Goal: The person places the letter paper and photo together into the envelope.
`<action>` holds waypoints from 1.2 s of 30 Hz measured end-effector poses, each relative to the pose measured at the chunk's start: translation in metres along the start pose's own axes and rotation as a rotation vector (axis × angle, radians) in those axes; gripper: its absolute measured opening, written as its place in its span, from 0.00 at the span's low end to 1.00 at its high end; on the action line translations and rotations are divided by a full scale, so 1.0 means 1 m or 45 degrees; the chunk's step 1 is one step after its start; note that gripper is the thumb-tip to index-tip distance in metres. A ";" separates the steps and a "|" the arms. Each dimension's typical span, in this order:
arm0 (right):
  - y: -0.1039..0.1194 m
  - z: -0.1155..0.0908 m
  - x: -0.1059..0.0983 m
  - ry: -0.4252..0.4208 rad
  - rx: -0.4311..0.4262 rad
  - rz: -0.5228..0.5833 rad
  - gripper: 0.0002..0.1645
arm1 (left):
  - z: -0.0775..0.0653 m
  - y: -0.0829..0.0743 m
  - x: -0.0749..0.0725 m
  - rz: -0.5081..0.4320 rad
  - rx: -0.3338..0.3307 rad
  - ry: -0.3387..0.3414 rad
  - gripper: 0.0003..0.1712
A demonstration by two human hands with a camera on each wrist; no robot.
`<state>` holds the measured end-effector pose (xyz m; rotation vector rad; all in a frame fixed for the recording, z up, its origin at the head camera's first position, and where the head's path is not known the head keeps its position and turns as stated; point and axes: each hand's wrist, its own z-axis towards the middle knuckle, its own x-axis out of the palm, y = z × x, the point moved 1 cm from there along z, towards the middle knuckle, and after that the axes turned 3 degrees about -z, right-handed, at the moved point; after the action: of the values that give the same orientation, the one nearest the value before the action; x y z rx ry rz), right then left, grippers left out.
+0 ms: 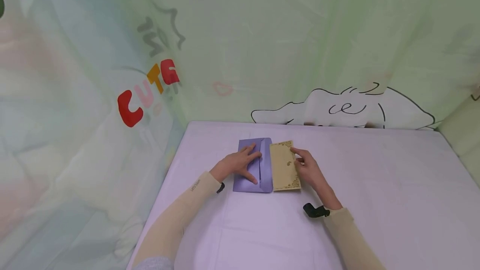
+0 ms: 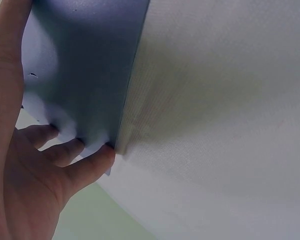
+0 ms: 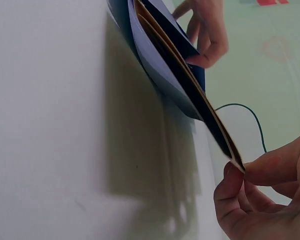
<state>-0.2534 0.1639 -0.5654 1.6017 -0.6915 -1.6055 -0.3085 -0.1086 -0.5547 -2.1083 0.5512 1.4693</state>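
A purple envelope (image 1: 265, 166) lies over the back part of the table, its flap edge toward the right. My left hand (image 1: 241, 162) rests on it with spread fingers. In the left wrist view, the left fingertips touch the envelope (image 2: 85, 65) near its edge. A tan card (image 1: 283, 168) with brown ornamental corners sticks out of the envelope's right side. My right hand (image 1: 308, 168) pinches the card's right edge between thumb and fingers. In the right wrist view, the card (image 3: 217, 122) shows layered edges between the envelope's panels (image 3: 162, 75); its inner part is hidden.
A pale lilac cloth covers the table (image 1: 262, 236). Behind it hangs a pale green printed curtain (image 1: 232, 45), which continues along the left side. Dark wrist-worn devices, such as the right one (image 1: 316, 211), sit under both wrists.
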 end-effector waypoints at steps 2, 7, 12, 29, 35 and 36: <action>0.002 0.001 0.004 0.006 0.009 -0.010 0.29 | 0.000 0.000 0.001 0.004 -0.004 0.005 0.59; 0.007 0.005 0.013 0.001 -0.011 -0.016 0.29 | 0.000 -0.001 0.002 0.021 -0.013 0.000 0.60; 0.012 0.009 0.020 -0.001 -0.025 -0.031 0.29 | 0.000 -0.001 0.000 0.023 -0.013 0.002 0.59; 0.022 0.017 0.042 0.028 -0.027 -0.043 0.29 | 0.000 0.000 0.002 0.021 -0.021 0.009 0.61; 0.026 0.018 0.050 0.076 0.019 -0.067 0.30 | -0.001 -0.002 0.001 0.032 -0.024 0.004 0.62; 0.026 0.018 0.051 0.072 0.012 -0.073 0.30 | -0.001 -0.002 0.001 0.028 -0.024 0.004 0.62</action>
<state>-0.2647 0.1057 -0.5726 1.6810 -0.6299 -1.5933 -0.3060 -0.1074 -0.5551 -2.1254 0.5655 1.4891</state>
